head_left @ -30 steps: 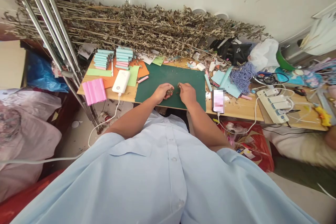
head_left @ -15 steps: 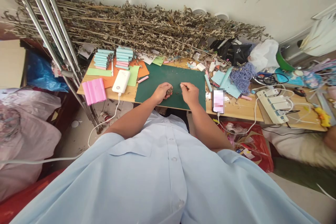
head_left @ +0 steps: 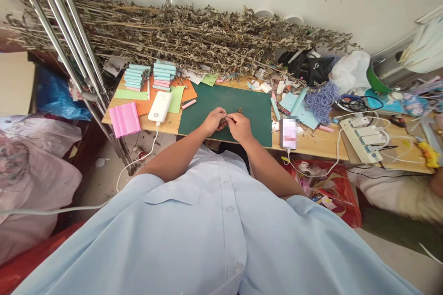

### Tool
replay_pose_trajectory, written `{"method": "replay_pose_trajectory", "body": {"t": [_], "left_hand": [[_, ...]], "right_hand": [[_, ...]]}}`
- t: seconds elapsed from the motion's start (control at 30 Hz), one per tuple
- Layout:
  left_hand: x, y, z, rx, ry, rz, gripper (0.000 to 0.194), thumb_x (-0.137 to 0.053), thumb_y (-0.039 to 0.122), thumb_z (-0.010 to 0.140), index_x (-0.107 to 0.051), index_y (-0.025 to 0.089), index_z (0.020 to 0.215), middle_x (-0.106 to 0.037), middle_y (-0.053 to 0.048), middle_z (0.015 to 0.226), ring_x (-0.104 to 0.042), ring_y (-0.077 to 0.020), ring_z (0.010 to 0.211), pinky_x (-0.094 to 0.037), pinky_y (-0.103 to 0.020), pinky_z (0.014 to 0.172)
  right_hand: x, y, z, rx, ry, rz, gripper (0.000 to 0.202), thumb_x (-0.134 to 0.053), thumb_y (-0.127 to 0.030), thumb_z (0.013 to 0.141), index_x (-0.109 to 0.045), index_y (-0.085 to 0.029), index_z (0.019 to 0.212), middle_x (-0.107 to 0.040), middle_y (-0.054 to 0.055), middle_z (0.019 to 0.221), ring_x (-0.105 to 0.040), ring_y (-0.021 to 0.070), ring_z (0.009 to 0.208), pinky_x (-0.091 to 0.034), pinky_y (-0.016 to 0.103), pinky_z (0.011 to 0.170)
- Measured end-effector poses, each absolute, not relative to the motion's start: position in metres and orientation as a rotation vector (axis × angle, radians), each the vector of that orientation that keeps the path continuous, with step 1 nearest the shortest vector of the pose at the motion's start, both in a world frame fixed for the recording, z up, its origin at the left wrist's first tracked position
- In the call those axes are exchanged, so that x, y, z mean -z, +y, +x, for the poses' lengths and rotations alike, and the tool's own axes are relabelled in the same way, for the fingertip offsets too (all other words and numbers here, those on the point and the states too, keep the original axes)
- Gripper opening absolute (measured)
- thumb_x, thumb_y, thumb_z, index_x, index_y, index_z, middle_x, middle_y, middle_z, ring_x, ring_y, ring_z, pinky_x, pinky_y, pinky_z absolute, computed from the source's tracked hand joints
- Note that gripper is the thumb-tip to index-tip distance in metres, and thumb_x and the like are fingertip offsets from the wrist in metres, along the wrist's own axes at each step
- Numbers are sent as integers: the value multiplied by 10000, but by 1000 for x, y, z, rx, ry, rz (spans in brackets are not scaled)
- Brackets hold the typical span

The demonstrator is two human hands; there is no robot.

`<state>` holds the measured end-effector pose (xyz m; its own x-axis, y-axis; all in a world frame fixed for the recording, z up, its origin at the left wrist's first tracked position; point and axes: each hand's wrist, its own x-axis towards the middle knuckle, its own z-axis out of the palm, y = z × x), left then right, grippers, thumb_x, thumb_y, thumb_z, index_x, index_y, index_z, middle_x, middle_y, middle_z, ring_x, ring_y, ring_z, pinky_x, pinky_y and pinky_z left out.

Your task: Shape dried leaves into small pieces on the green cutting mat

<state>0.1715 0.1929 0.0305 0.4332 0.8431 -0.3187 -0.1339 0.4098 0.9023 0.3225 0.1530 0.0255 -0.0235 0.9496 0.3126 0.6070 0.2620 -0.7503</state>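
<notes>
Over the green mat (head_left: 197, 106), my left hand (head_left: 212, 123) is closed around a small clump of dried leaves (head_left: 222, 121). My right hand (head_left: 241, 126) meets it from the right, thumb and forefinger pinched at the clump's edge. The fingertips touch there, and much of the clump is hidden by fingers. A small heap of dried leaf bits (head_left: 240, 110) lies on the mat just beyond my right hand.
Dried leafy stalks (head_left: 194, 32) lie along the back. Left are rolled paper tubes (head_left: 164, 73), a pink paper (head_left: 124, 120) and a white power bank (head_left: 160, 107). Right are a phone (head_left: 288, 136), purple yarn (head_left: 321, 101) and a power strip (head_left: 362, 138). Metal crutches (head_left: 65, 37) stand left.
My right hand has moved left, bringing its pinched fingers to the clump in my left hand. A small heap of leaf bits now shows on the mat behind it.
</notes>
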Motion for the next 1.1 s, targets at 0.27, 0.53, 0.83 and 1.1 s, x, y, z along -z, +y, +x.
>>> {"method": "replay_pose_trajectory", "body": {"t": [0.27,0.53,0.83,1.1], "left_hand": [[-28,192,172,-760,862,931,171,-574,319,930,-437,222,897,-463,76,591,-397,-57,391,-204,-154,418],[-24,190,169,-831,834,855,226,-622,325,911,-418,227,910,-446,88,586,-373,-47,393,-177,-143,430],[-27,189,167,-829,787,786,245,-624,373,917,-421,236,926,-460,80,590,-369,-53,382,-178,-149,424],[-25,190,171,-825,857,830,204,-578,356,955,-417,234,923,-422,90,562,-379,-63,382,-193,-149,423]], "right_hand": [[-27,152,324,-568,-1753,-1439,217,-571,-280,935,-781,-231,953,-773,67,968,-710,211,894,-579,376,898],[-21,165,300,-925,-1110,-1558,87,-665,-280,791,-725,-217,799,-684,-1,648,-648,169,606,-596,306,609],[-19,164,309,-1027,-1060,-1464,220,-710,-397,819,-776,-208,909,-721,-1,717,-651,144,606,-601,285,594],[-30,155,314,-486,-1799,-1431,197,-564,-237,910,-760,-229,898,-780,97,1006,-721,245,1004,-573,421,989]]}}
